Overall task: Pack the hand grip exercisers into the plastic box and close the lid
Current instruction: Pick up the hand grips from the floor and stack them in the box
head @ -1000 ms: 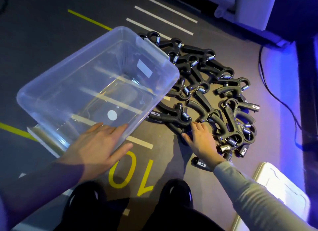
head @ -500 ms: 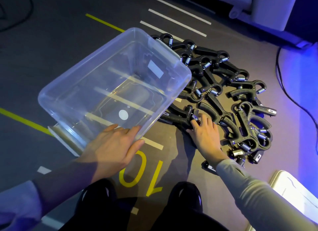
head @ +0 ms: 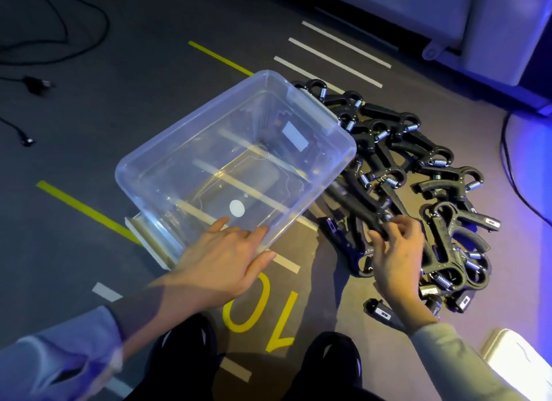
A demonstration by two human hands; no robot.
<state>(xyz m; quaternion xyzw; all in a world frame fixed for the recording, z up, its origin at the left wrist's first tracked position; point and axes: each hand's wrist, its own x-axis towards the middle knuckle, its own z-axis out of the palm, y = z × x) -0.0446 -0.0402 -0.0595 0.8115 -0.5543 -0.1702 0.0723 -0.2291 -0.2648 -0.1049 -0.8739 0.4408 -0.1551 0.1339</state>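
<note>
A clear plastic box (head: 167, 159) sits tilted on the floor with nothing inside it. My left hand (head: 221, 260) rests flat with straight fingers on the box's near rim and wall. To its right lies a pile of several black hand grip exercisers (head: 418, 173) with metal springs. My right hand (head: 394, 251) is at the pile's near left edge, its fingers curled around the handle of one exerciser (head: 373, 218). A white lid (head: 519, 368) lies at the bottom right, partly out of view.
The floor is dark with yellow lines, white stripes and a yellow "10" (head: 263, 311). Black cables (head: 53, 51) lie at the upper left and one (head: 507, 173) runs at the right. My dark knees (head: 257, 368) fill the bottom. White furniture (head: 478, 27) stands far right.
The view has shifted, so box and pile appear further right. My right hand went from lying flat on the pile to curling its fingers around one exerciser. My left hand stays on the box.
</note>
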